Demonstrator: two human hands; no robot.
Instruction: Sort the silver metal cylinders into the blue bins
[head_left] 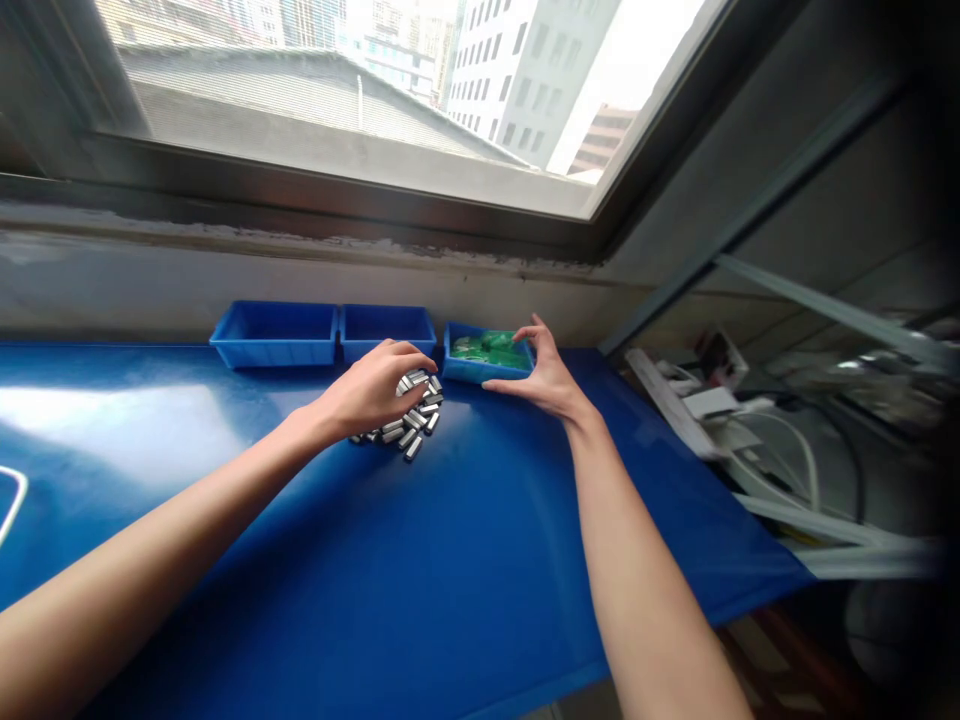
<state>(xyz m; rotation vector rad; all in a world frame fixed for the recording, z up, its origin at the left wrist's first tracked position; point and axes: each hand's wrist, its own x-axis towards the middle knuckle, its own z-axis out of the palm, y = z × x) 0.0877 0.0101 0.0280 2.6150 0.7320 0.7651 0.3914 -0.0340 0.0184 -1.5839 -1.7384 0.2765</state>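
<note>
A heap of short, shiny metal pieces [412,425] lies on the blue tabletop. My left hand [379,385] reaches over it from the left, thumb and index finger apart, with pieces showing between them. Its other fingers are partly hidden. At the right end of a small blue bin [472,371] is my right hand [551,375], its thumb along the front wall and its fingers spread above the bin's right side. Green items that look like plastic packets [491,348] fill this bin; their kind is unclear.
Two more blue bins, the left one [277,352] and the middle one [375,348], line the wall beneath a window [360,110]. A metal frame [840,315] and a cluttered shelf [720,415] stand right of the blue table [420,580]. A white loop [16,495] shows at left.
</note>
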